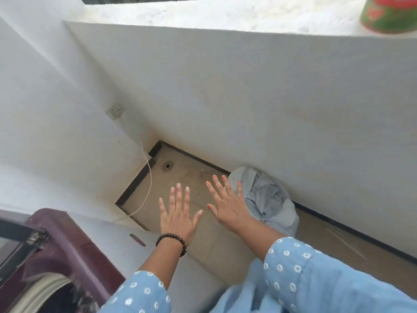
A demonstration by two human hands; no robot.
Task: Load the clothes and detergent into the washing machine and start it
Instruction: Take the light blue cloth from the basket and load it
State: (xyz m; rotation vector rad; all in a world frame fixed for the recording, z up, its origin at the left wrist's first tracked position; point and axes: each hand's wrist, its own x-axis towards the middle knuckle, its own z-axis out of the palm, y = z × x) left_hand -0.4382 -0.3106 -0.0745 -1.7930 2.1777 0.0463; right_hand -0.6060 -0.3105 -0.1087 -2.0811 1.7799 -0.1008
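From the head camera, both hands are stretched out in front, backs up, fingers spread wide and straight, holding nothing. The left hand point(178, 213) hangs over the tan tiled floor point(185, 175), with a dark beaded bracelet point(172, 240) around its wrist. The right hand point(228, 201) sits just to its right, its outer fingers overlapping in the picture the edge of a grey bundle of clothes point(268, 197); whether they touch the cloth cannot be told. That bundle lies heaped on the floor against the foot of the white parapet wall point(248, 86), to the right of both hands. Both forearms wear light blue sleeves point(300, 267) dotted with small white rings. The washing machine point(52, 256) fills the lower left corner: a maroon top frame with its lid raised and a pale drum rim showing, something dark inside that is too blurred to name. A thin white cord point(147, 184) runs down the left wall to the floor beside the machine. A round drain point(168, 166) is set in the floor near the corner. On the wall's top ledge at upper right stands a red and green container point(390, 14), well apart from the hands.
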